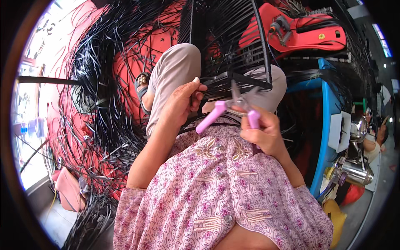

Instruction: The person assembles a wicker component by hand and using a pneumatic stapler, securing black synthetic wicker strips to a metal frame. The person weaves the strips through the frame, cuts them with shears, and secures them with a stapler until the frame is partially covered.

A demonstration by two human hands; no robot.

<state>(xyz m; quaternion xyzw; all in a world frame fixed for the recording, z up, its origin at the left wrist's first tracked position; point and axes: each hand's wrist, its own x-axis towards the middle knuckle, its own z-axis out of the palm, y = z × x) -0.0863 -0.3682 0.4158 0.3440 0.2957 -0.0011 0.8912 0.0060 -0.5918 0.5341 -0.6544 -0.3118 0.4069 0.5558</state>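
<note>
A pair of shears (239, 100) with pink handles and metal blades is in my right hand (265, 131), its handles spread and its blades apart and pointing away from me. The blades are slightly blurred and lie over black strips at the near edge of a black slatted frame (225, 33), woven with strips, which stands between my knees. My left hand (186, 98) is closed at the left end of that edge, thumb and fingers pinching a black plastic strip (221, 77). Its fingertips partly hide the strip's end.
Loose black strips (104, 83) lie heaped on the red floor covering at left. A red plastic seat (308, 35) with a metal tool (281, 29) on it is at the far right. Nearer stand a blue-edged table (327, 108), a white tray (339, 131) and a metal flask (354, 171). Another person (373, 143) sits beyond.
</note>
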